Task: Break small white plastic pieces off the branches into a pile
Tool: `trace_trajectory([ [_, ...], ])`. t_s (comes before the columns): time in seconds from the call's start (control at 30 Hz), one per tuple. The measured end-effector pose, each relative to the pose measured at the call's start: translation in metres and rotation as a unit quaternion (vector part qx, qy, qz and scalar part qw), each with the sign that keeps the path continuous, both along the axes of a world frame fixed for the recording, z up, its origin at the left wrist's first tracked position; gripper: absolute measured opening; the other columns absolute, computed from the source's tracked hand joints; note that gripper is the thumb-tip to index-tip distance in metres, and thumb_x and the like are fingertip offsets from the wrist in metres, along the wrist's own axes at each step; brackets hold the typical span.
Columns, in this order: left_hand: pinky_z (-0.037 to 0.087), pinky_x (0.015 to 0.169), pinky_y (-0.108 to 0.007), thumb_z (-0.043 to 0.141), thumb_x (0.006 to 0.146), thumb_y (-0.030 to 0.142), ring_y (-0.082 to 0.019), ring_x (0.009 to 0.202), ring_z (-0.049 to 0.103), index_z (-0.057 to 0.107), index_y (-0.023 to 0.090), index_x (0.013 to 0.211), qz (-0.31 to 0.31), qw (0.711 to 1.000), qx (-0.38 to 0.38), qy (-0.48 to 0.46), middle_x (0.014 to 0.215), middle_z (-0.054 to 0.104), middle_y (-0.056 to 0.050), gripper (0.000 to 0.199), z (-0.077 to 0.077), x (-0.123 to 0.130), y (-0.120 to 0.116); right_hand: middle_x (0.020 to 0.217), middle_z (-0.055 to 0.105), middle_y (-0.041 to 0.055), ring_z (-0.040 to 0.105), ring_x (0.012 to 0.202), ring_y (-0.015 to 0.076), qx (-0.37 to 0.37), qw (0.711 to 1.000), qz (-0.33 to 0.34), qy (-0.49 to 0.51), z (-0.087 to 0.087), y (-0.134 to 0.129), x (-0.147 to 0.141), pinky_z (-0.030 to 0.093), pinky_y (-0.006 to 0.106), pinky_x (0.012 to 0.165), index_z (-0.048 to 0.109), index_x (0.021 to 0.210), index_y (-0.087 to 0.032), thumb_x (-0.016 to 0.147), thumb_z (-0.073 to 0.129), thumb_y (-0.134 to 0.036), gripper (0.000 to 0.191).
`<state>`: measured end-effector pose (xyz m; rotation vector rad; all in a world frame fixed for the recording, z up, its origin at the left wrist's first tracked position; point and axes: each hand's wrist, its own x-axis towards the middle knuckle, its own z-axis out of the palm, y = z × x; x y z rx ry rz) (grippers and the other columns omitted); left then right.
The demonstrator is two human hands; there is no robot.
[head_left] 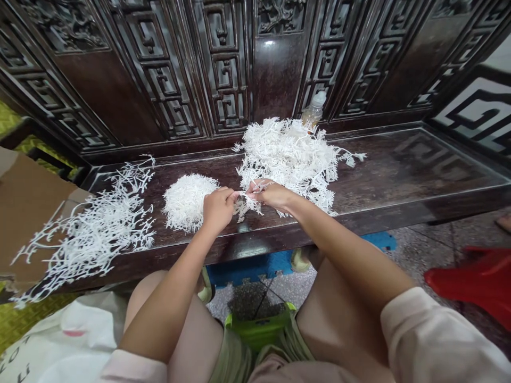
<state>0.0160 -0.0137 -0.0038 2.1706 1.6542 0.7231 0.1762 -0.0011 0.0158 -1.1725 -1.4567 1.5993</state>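
Your left hand [217, 210] and right hand [267, 194] — each grip clamped on one white branched sprig [244, 205] — are at the white heap [289, 159], mid-frame. Separation appears in hand; a clean pull-free is called for.

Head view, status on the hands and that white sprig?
Left hand and right hand both pinching a white branching sprig. Dense white bundle beside left hand, on dark carved wooden bench.

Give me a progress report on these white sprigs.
Looks done: a compact mound of short white sprigs on the dark wooden bench. In hand: the left hand and right hand pinch a small sprig between them. Left: the large tangled heap of branches behind them, and probably the loose spray beside the cardboard.
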Motion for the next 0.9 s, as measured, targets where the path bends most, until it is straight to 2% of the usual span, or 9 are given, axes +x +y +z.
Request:
trace_trajectory([
  [0.13, 0.034, 0.066, -0.025, 0.035, 0.08, 0.031, -0.014, 0.068, 0.051, 0.052, 0.018, 0.056, -0.004, 1.0, 0.001, -0.029, 0.064, 0.054, -0.001, 0.032, 0.001, -0.002, 0.001, 0.057, 0.045, -0.004, 0.038, 0.053, 0.0067, 0.004, 1.0, -0.008, -0.005, -0.002, 0.0, 0.002, 0.031, 0.022, 0.054, 0.04, 0.058, -0.016, 0.057, 0.057, -0.014, 0.017],
  [0.23, 0.036, 0.067, -0.025, 0.034, 0.081, 0.034, -0.014, 0.069, 0.052, 0.053, 0.018, 0.059, -0.031, 0.998, -0.035, -0.04, 0.066, 0.056, -0.001, 0.033, 0.002, -0.001, -0.003, 0.058, 0.045, -0.0039, 0.042, 0.054, 0.0075, 0.016, 0.999, -0.011, -0.026, -0.009, -0.001, 0.003, 0.034, 0.023, 0.055, 0.042, 0.059, -0.016, 0.056, 0.056, -0.013, 0.015],
  [0.3, 0.037, 0.065, -0.026, 0.032, 0.081, 0.038, -0.014, 0.068, 0.052, 0.056, 0.019, 0.069, -0.032, 0.995, -0.075, -0.059, 0.069, 0.057, -0.001, 0.032, 0.003, 0.001, -0.008, 0.057, 0.045, -0.0042, 0.044, 0.053, 0.0083, 0.019, 0.999, 0.016, -0.033, -0.014, -0.002, 0.003, 0.035, 0.024, 0.055, 0.041, 0.06, -0.016, 0.056, 0.056, -0.013, 0.015],
  [0.37, 0.038, 0.064, -0.026, 0.034, 0.08, 0.042, -0.014, 0.067, 0.053, 0.055, 0.02, 0.087, -0.009, 0.992, -0.093, -0.09, 0.074, 0.058, -0.001, 0.031, 0.004, 0.003, -0.013, 0.055, 0.043, -0.0049, 0.045, 0.051, 0.0085, 0.022, 0.999, 0.038, -0.027, -0.015, -0.002, 0.002, 0.036, 0.024, 0.054, 0.04, 0.06, -0.017, 0.057, 0.055, -0.014, 0.015],
  [0.43, 0.039, 0.063, -0.026, 0.04, 0.077, 0.044, -0.014, 0.069, 0.053, 0.047, 0.02, 0.106, 0.014, 0.99, -0.082, -0.118, 0.081, 0.057, -0.002, 0.038, 0.005, 0.006, -0.017, 0.054, 0.043, -0.0052, 0.044, 0.051, 0.0082, 0.036, 0.998, 0.041, -0.023, -0.015, -0.003, 0.002, 0.036, 0.024, 0.054, 0.04, 0.06, -0.017, 0.057, 0.054, -0.014, 0.015],
  [0.5, 0.04, 0.066, -0.027, 0.047, 0.074, 0.041, -0.014, 0.072, 0.053, 0.043, 0.02, 0.113, 0.011, 0.99, -0.066, -0.123, 0.087, 0.057, -0.003, 0.045, 0.006, 0.007, -0.02, 0.056, 0.044, -0.005, 0.043, 0.051, 0.0078, 0.052, 0.997, 0.042, -0.026, -0.015, -0.003, 0.002, 0.036, 0.023, 0.054, 0.039, 0.06, -0.017, 0.057, 0.053, -0.015, 0.015],
  [0.67, 0.04, 0.07, -0.028, 0.047, 0.074, 0.037, -0.015, 0.076, 0.053, 0.056, 0.02, 0.095, -0.037, 0.989, -0.102, -0.099, 0.088, 0.059, -0.003, 0.029, 0.005, 0.008, -0.022, 0.062, 0.05, -0.0034, 0.046, 0.054, 0.0082, 0.084, 0.992, 0.068, -0.058, -0.016, -0.003, 0.005, 0.037, 0.023, 0.057, 0.038, 0.062, -0.018, 0.06, 0.053, -0.021, 0.015],
  [0.8, 0.04, 0.066, -0.026, 0.047, 0.074, 0.04, -0.014, 0.071, 0.053, 0.053, 0.019, 0.1, -0.018, 0.981, -0.131, -0.14, 0.081, 0.059, -0.003, 0.035, 0.0, 0.008, -0.019, 0.065, 0.052, -0.0019, 0.046, 0.056, 0.0086, 0.136, 0.986, 0.067, -0.074, -0.015, -0.002, 0.005, 0.036, 0.023, 0.057, 0.039, 0.061, -0.017, 0.062, 0.05, -0.022, 0.012],
  [0.9, 0.04, 0.063, -0.024, 0.046, 0.073, 0.043, -0.012, 0.066, 0.052, 0.056, 0.018, 0.093, -0.03, 0.97, -0.165, -0.178, 0.076, 0.059, -0.002, 0.034, -0.003, 0.008, -0.017, 0.066, 0.052, -0.0011, 0.046, 0.059, 0.0095, 0.171, 0.979, 0.07, -0.089, -0.013, -0.001, 0.006, 0.035, 0.023, 0.057, 0.041, 0.062, -0.017, 0.062, 0.049, -0.02, 0.009],
])
